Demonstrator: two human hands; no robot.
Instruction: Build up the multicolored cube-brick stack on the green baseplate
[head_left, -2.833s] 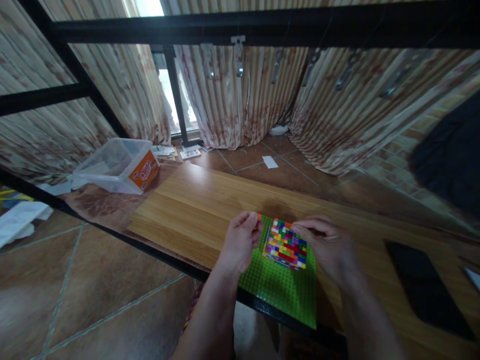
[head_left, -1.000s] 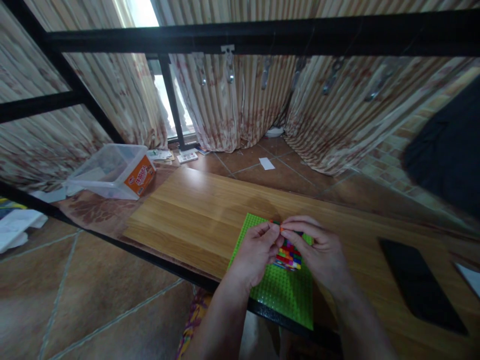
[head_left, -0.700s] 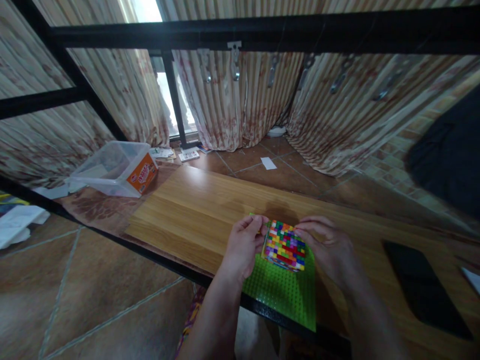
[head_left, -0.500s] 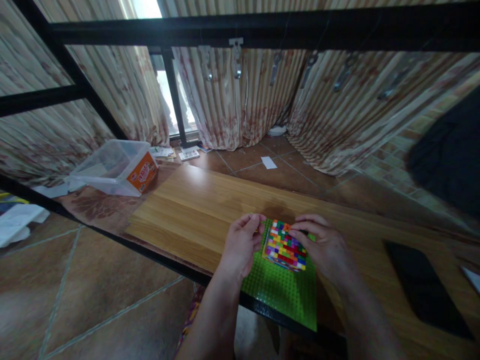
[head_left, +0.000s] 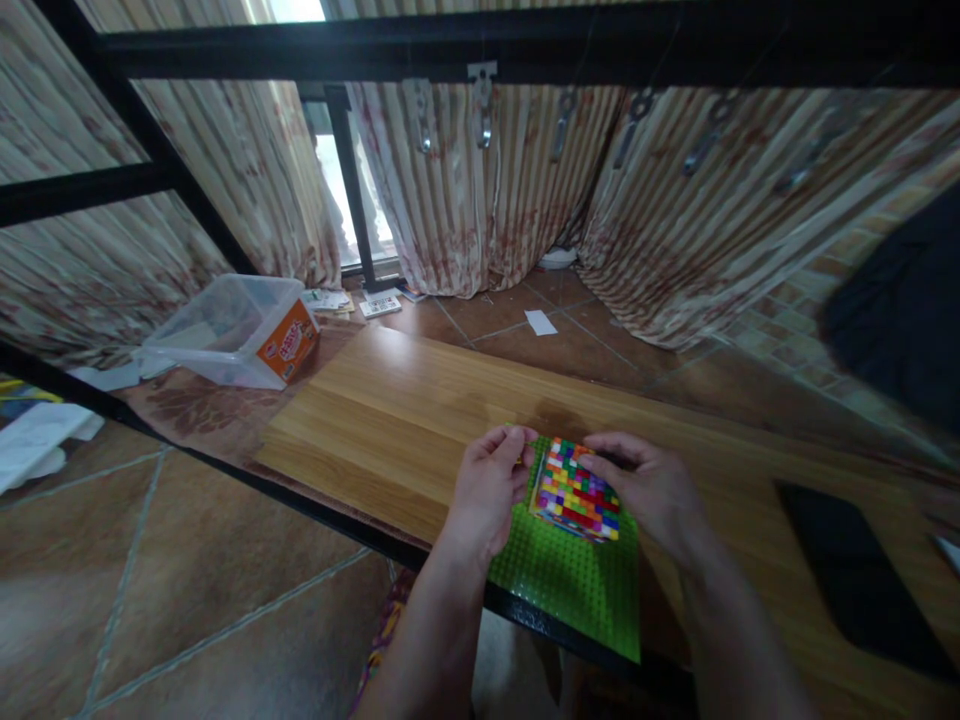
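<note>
A block of multicoloured toy building bricks (head_left: 576, 495) stands on a green studded baseplate (head_left: 577, 590) at the table's near edge. To its left, my left hand (head_left: 487, 485) is closed in a pinch; a speck of yellow shows at the fingertips, too small to name. From the right side, my right hand (head_left: 649, 490) reaches over the block. Its thumb rests on the top near the far edge, and its curled fingers close around the far corner. The fingertips partly cover that corner.
The wooden tabletop (head_left: 390, 420) extends to both sides. A black flat object (head_left: 847, 570) lies at the right. At the left stands a clear plastic bin (head_left: 225, 340) with an orange label. A black metal bar with hanging hooks (head_left: 484, 110) crosses above.
The right hand's fingers have drawn in and curled more over the block's far corner, covering an orange brick there. The left hand keeps its pinch. The whole view has shifted slightly.
</note>
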